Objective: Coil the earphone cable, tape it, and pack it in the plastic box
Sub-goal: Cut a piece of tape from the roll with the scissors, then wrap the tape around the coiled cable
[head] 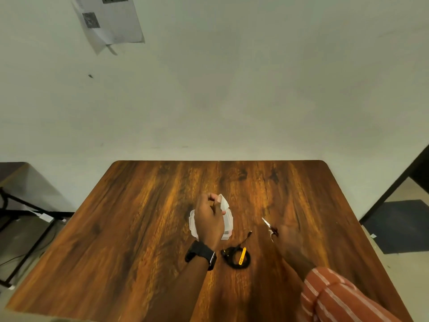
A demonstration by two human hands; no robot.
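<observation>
Head view: a wooden table point(144, 228) with dark-grained brown top stands against a plain pale wall point(232, 89). A sheet of paper point(109, 19) with printed square codes hangs on the wall at upper left. To the left of the table is a second dark table edge and a black metal frame point(21, 205); cables lie on the floor below. To the right, a dark door frame point(394, 182) and a dark mat point(404, 226) on the pale floor.

The clear plastic box point(228, 225) lies near the table's middle, its lid point(224, 202) raised. The left hand point(209, 219) covers the box, fingers pinched on the lid's edge; a black watch point(200, 254) sits on that wrist.

The coiled black cable point(235, 257) lies on the table just nearer than the box, apart from it, with a yellow strip point(242, 254) across the coil and one plug end trailing toward the box.

The right hand point(287, 235) is blurred, beside small scissors point(269, 226); whether it grips them cannot be told. A striped sleeve point(334, 296) covers that arm.
</observation>
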